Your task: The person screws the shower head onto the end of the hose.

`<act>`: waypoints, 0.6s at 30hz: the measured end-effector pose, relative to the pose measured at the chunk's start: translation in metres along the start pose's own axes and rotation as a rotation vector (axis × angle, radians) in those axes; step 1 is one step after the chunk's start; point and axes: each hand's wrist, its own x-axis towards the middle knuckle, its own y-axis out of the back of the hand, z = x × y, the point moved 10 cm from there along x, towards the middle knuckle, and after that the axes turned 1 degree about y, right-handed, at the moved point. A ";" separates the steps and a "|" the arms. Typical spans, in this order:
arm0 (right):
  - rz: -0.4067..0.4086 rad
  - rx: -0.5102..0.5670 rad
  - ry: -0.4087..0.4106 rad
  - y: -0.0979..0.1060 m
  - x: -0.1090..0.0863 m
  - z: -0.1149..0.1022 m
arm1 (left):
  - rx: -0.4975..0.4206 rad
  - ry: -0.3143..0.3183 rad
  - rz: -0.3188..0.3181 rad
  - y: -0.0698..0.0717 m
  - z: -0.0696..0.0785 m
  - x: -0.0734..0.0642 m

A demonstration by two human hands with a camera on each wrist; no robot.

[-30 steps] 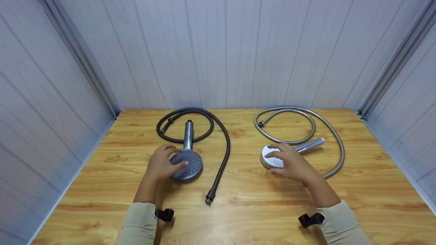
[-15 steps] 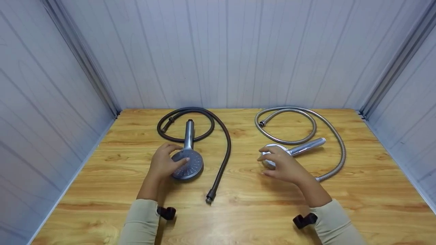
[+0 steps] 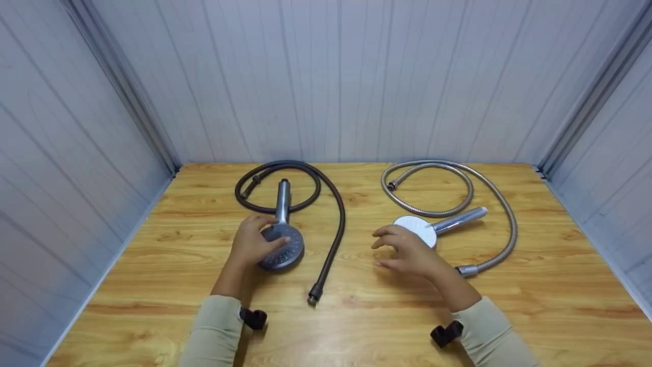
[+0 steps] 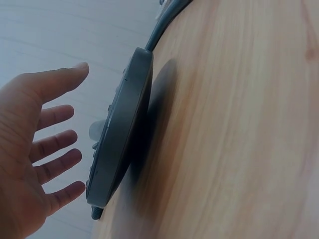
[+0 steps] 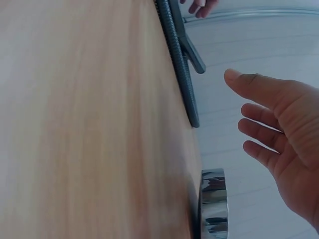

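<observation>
A dark grey shower head (image 3: 285,250) lies with its nozzle face up and its handle pointing to the back. My left hand (image 3: 253,239) hovers over its left side, thumb and fingers spread; the left wrist view shows the fingers (image 4: 60,169) apart from the face. On the right, a chrome shower head (image 3: 417,228) with a white face lies with its handle angled to the back right. My right hand (image 3: 407,252) hangs over the table at its front left, overlapping its edge in the head view. The right wrist view shows loosely bent fingers (image 5: 261,132) holding nothing.
Behind the grey head a dark hose (image 3: 333,244) lies coiled, one end reaching toward the front. A silver metal hose (image 3: 509,224) loops behind and right of the chrome head, its end near my right wrist. Panel walls (image 3: 336,81) bound the wooden table (image 3: 351,326).
My right hand has moved left, off the chrome shower head, uncovering its face and the silver hose's end. My left hand has shifted slightly right over the grey one.
</observation>
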 end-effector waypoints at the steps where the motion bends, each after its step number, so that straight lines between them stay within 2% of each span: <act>1: 0.001 0.003 0.005 -0.002 0.001 -0.001 | -0.005 0.000 0.002 0.000 0.000 0.000; 8: 0.014 0.022 0.051 -0.011 0.007 -0.007 | -0.009 0.042 -0.003 -0.005 -0.003 0.003; 18: -0.017 0.161 0.066 -0.028 0.018 -0.004 | 0.018 0.069 -0.026 -0.018 -0.006 0.006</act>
